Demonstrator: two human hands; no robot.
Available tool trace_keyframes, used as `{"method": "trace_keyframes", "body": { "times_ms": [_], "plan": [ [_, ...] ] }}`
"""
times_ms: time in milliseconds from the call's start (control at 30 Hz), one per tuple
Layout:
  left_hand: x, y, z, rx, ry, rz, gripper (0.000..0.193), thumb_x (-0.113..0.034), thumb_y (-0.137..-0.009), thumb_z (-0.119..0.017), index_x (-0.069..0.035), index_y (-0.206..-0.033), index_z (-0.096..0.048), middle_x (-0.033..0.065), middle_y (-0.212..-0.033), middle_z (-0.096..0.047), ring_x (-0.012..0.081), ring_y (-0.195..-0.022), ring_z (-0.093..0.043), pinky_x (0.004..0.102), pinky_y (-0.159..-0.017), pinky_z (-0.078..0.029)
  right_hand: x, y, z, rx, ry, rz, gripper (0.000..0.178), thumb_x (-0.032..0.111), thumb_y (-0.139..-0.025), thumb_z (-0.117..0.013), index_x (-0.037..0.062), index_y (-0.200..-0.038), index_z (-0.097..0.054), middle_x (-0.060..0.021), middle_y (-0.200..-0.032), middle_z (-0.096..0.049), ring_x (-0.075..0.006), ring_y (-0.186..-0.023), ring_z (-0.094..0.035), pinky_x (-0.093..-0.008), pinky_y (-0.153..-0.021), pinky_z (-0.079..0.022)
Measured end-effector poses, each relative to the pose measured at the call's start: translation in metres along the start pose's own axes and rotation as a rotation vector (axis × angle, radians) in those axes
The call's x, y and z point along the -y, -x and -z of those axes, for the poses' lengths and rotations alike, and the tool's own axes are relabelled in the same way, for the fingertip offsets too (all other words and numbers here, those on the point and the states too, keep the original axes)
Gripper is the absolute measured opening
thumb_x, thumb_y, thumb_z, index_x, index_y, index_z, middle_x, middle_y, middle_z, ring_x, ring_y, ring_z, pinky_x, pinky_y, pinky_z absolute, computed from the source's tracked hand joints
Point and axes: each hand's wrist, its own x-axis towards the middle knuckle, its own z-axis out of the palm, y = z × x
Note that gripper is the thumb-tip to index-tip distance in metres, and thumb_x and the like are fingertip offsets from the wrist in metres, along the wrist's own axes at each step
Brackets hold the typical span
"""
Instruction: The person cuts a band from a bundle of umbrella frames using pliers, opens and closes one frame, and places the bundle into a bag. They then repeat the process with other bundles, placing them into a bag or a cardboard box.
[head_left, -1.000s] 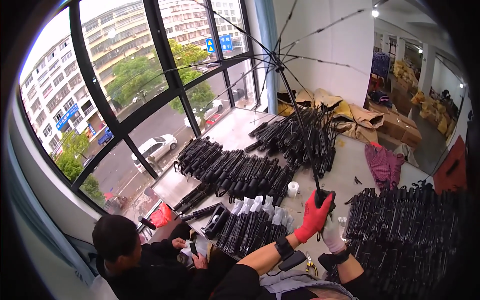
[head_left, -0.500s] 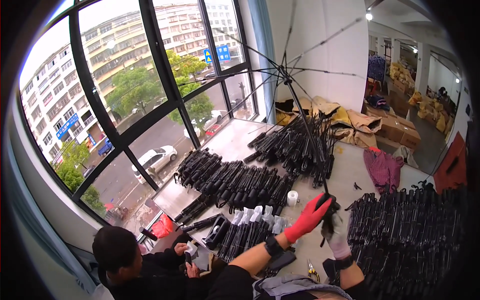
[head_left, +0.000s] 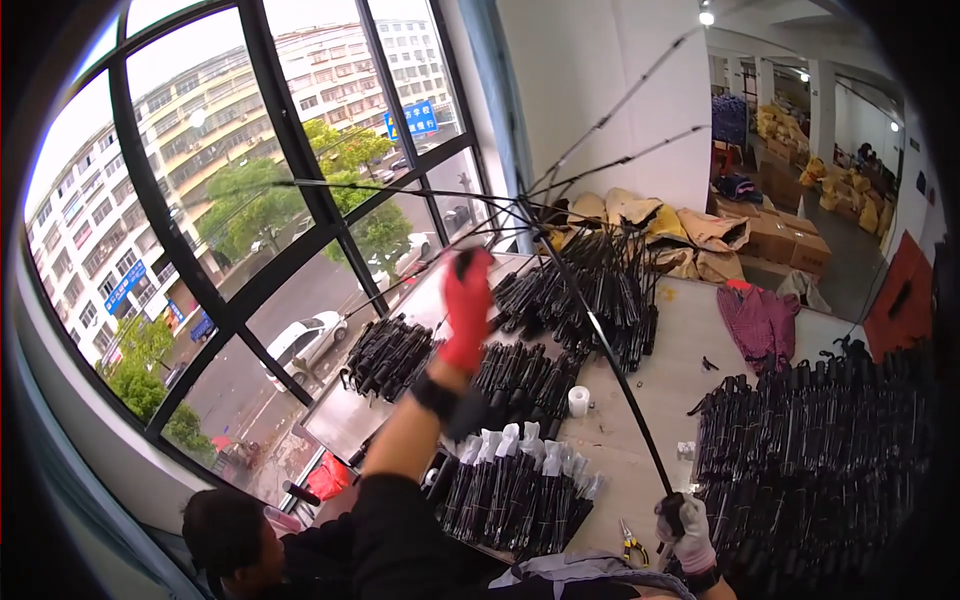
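A bare black umbrella frame (head_left: 638,415) without cloth slants across the middle, its ribs spread and its shaft running down to the right. My right hand (head_left: 692,538), in a whitish glove, is closed round the black handle end at the lower right. In a red glove, my left hand (head_left: 466,315) is raised to the left of the shaft, just below the ribs. Motion smears its fingers, and whether they touch a rib cannot be made out. Beneath the left arm lie folded black umbrella frames (head_left: 515,385) and a bundle with white-wrapped ends (head_left: 520,495).
Many black frames (head_left: 800,460) cover the table's right side. Yellow-handled pliers (head_left: 632,545) and a white roll (head_left: 578,402) lie on the table (head_left: 625,455). A purple checked cloth (head_left: 760,325) sits farther back. Another person (head_left: 225,540) is at the lower left, beside the windows.
My left hand has left the handle and risen up and left toward the ribs. The right hand has lowered with the handle, and the frame's hub has moved down and left.
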Motion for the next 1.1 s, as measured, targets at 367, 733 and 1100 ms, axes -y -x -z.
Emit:
{"method": "trace_keyframes", "body": {
  "times_ms": [367,733,1100],
  "plan": [
    [-0.027,0.246,-0.088,0.412,0.557,0.806,0.035,-0.029,-0.101,-0.048,0.0,-0.118,-0.055,0.0085,-0.065,-0.059,0.0201,-0.056,-0.062,0.0285,-0.057,-0.051,-0.008,-0.057,-0.068,-0.017,0.172,0.022,0.041,0.042,-0.096,-0.055,0.0013,-0.099,-0.054,-0.0015,-0.062,-0.05,-0.0077,-0.044,-0.039,-0.023,-0.04,-0.028],
    [-0.021,0.219,-0.084,0.479,0.361,0.501,0.032,-0.022,-0.101,-0.047,0.002,-0.12,-0.056,0.0112,-0.089,-0.066,0.0208,-0.08,-0.065,0.0298,-0.076,-0.051,-0.009,-0.058,-0.046,0.017,0.143,0.187,0.046,0.047,-0.094,-0.055,0.0008,-0.097,-0.055,-0.0012,-0.063,-0.051,-0.0072,-0.045,-0.042,-0.0216,-0.039,-0.027],
    [-0.062,-0.143,0.056,0.018,-0.311,-0.23,0.031,-0.015,-0.095,-0.054,-0.002,-0.122,-0.058,0.0094,-0.108,-0.066,0.0201,-0.094,-0.062,0.0316,-0.08,-0.049,-0.023,-0.008,0.003,0.026,0.074,0.119,0.053,0.05,-0.087,-0.066,-0.0022,-0.094,-0.059,-0.0031,-0.062,-0.053,-0.0083,-0.043,-0.043,-0.0226,-0.04,-0.03]
  ]
}}
